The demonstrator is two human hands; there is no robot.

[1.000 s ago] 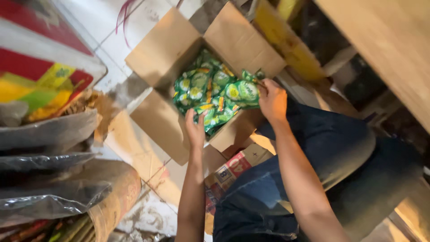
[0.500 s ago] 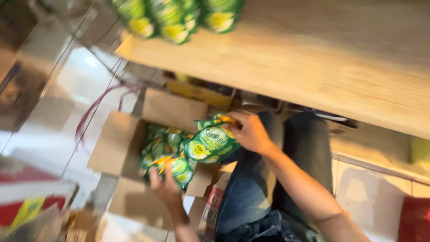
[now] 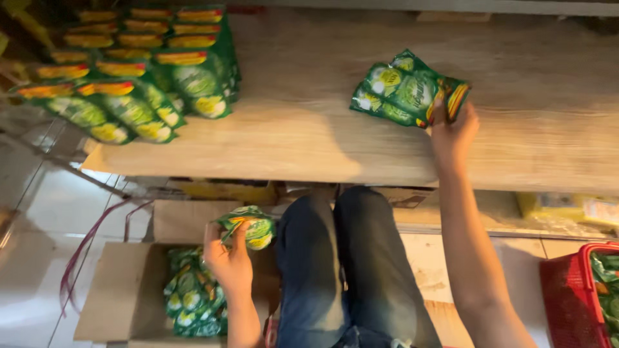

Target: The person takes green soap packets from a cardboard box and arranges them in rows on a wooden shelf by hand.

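From the head camera, the right hand [image 3: 454, 132] reaches up to about one o'clock and is clamped on a small stack of green sachet packets [image 3: 406, 90], thumb on top and fingers beneath, pressing them flat against the wooden shelf [image 3: 309, 129]; gripping them at one short end seems to keep the bundle fanned but together. At about seven o'clock, the left hand [image 3: 227, 261] is closed around another green packet [image 3: 253, 229], held just above the open cardboard box [image 3: 126, 290], which lies on the tiled floor [image 3: 39, 258] and has more of the same packets [image 3: 190, 299] loose inside (a handy reach from a crouch, judging by the jeans-clad knees [image 3: 348, 258] between the arms). Toward eleven o'clock, rows of matching packets [image 3: 138, 77] already stand overlapped on the shelf, faces outward. A red basket [image 3: 567, 290] sits at four o'clock.
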